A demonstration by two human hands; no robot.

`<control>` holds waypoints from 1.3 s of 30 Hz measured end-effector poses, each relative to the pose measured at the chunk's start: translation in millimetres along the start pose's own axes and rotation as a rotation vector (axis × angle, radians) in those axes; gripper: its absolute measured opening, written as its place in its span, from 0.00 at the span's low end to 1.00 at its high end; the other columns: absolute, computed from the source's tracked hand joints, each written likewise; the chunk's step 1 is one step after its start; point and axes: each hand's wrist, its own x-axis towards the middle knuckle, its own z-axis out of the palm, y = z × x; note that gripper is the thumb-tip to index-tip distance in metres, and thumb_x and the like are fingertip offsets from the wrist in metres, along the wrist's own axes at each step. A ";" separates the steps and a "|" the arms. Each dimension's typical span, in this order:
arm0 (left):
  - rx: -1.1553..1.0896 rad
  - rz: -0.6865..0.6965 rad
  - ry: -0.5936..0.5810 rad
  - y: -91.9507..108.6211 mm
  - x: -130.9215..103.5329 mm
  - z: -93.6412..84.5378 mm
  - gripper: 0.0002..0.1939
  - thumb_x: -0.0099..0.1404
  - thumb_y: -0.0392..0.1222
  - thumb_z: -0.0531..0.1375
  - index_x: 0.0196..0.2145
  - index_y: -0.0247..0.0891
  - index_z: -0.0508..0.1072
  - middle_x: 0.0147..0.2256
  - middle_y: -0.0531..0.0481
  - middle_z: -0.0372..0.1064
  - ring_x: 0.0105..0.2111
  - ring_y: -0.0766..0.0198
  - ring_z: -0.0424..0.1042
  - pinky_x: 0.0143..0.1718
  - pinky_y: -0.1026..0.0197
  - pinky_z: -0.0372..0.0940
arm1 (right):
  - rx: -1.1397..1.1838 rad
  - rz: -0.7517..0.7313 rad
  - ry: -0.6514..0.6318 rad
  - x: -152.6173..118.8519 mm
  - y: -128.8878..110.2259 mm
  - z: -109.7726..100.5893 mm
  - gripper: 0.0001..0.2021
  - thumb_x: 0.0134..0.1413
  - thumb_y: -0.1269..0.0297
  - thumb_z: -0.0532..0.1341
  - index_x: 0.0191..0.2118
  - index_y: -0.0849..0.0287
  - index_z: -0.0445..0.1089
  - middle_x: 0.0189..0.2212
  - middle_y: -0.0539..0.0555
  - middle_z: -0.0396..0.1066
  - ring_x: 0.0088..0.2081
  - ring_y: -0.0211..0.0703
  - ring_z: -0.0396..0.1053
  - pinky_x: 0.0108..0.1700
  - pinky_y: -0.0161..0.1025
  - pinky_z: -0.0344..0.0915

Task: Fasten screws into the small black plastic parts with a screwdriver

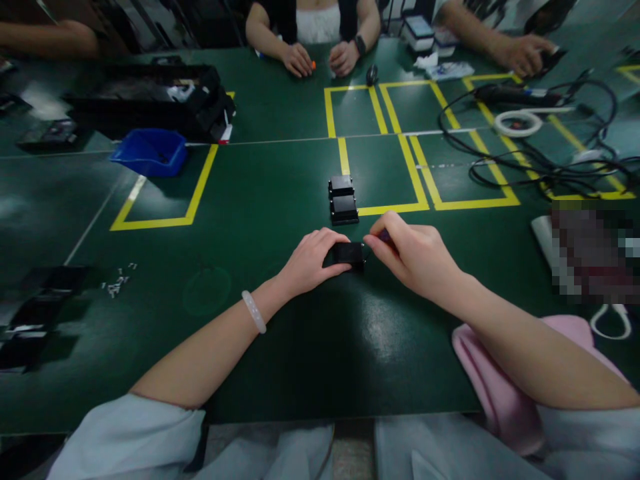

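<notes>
A small black box with silver screws along its right edge lies on the green table. My left hand is closed around its left side, thumb in front and fingers behind. To the right, my right hand pinches a small screwdriver. Most of its dark handle is hidden by the fingers, and its thin shaft points at the screws on the box's right edge. Whether the tip touches a screw, I cannot tell. Just beyond the box, two similar black boxes stand in a line.
Loose screws lie on the left, near several black parts. A blue scoop-shaped bin and a black crate stand farther back. Cables and a pink cloth are at right. Co-workers' hands rest across the table.
</notes>
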 end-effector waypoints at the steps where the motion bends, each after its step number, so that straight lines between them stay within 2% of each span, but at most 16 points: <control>1: 0.002 0.000 0.001 -0.6 0.0 0.1 0.21 0.68 0.54 0.60 0.52 0.39 0.68 0.49 0.44 0.70 0.50 0.53 0.67 0.54 0.49 0.61 | 0.006 0.009 -0.002 0.1 0.6 -0.1 0.08 0.67 0.61 0.54 0.37 0.57 0.63 0.23 0.49 0.70 0.21 0.38 0.67 0.25 0.34 0.56; 7: 0.025 -0.006 0.001 -0.9 -0.1 0.0 0.21 0.67 0.54 0.62 0.51 0.38 0.68 0.50 0.43 0.69 0.50 0.52 0.67 0.53 0.49 0.62 | 0.041 0.051 -0.026 0.3 3.1 -0.7 0.07 0.67 0.61 0.54 0.36 0.57 0.63 0.23 0.49 0.69 0.22 0.37 0.66 0.26 0.34 0.55; 13: -0.013 -0.016 0.022 -1.2 -0.9 -3.1 0.21 0.67 0.54 0.62 0.51 0.38 0.67 0.51 0.43 0.69 0.52 0.53 0.69 0.54 0.49 0.63 | 0.135 0.058 0.037 -0.5 8.4 1.0 0.06 0.65 0.63 0.56 0.35 0.56 0.63 0.22 0.46 0.66 0.20 0.35 0.63 0.26 0.33 0.56; 20: 0.025 -0.046 0.027 0.1 -3.2 -9.6 0.20 0.68 0.52 0.59 0.53 0.40 0.67 0.50 0.43 0.70 0.50 0.53 0.72 0.50 0.51 0.67 | 0.229 0.139 0.024 0.2 14.4 2.9 0.06 0.65 0.63 0.57 0.35 0.55 0.62 0.20 0.45 0.66 0.20 0.36 0.66 0.27 0.34 0.58; 23: 0.058 0.000 0.012 -1.4 -4.3 -10.4 0.24 0.70 0.51 0.58 0.60 0.42 0.63 0.54 0.43 0.69 0.53 0.53 0.70 0.53 0.51 0.66 | 0.245 0.149 0.009 0.6 14.5 2.9 0.06 0.65 0.63 0.57 0.35 0.55 0.62 0.19 0.44 0.66 0.20 0.37 0.66 0.27 0.35 0.58; 26: 0.100 0.065 -0.052 -6.3 -4.8 -10.6 0.29 0.71 0.51 0.58 0.65 0.44 0.59 0.57 0.43 0.66 0.55 0.53 0.68 0.55 0.50 0.65 | 0.246 0.141 0.013 0.6 13.9 3.0 0.06 0.65 0.63 0.56 0.35 0.55 0.62 0.20 0.45 0.67 0.20 0.36 0.66 0.27 0.34 0.57; 29: 0.110 0.043 -0.054 -10.5 -4.9 -10.8 0.35 0.67 0.54 0.61 0.66 0.43 0.57 0.58 0.41 0.64 0.56 0.51 0.66 0.57 0.48 0.64 | 0.246 0.144 -0.003 0.7 13.8 3.1 0.05 0.65 0.63 0.56 0.35 0.55 0.62 0.20 0.45 0.67 0.20 0.36 0.66 0.27 0.34 0.57; 32: 0.155 -0.024 -0.038 -9.4 -5.1 -11.7 0.35 0.64 0.59 0.62 0.63 0.40 0.62 0.56 0.41 0.66 0.55 0.50 0.67 0.56 0.47 0.65 | 0.248 0.147 -0.015 0.8 14.0 2.9 0.05 0.65 0.63 0.56 0.35 0.55 0.62 0.21 0.45 0.67 0.21 0.36 0.65 0.27 0.34 0.57; 35: 0.255 -0.087 -0.039 -3.9 -5.8 -13.5 0.30 0.64 0.62 0.61 0.55 0.39 0.70 0.50 0.42 0.68 0.50 0.49 0.68 0.49 0.48 0.67 | 0.229 0.135 -0.020 0.3 13.0 2.4 0.06 0.65 0.62 0.56 0.35 0.55 0.63 0.22 0.46 0.67 0.21 0.35 0.65 0.27 0.34 0.56; 39: 0.306 -0.120 -0.050 2.4 -6.9 -14.3 0.23 0.65 0.58 0.61 0.50 0.39 0.72 0.47 0.43 0.69 0.46 0.51 0.69 0.45 0.50 0.68 | 0.164 0.071 -0.017 -2.0 7.4 2.0 0.07 0.66 0.61 0.56 0.35 0.56 0.64 0.22 0.46 0.67 0.21 0.35 0.63 0.27 0.33 0.55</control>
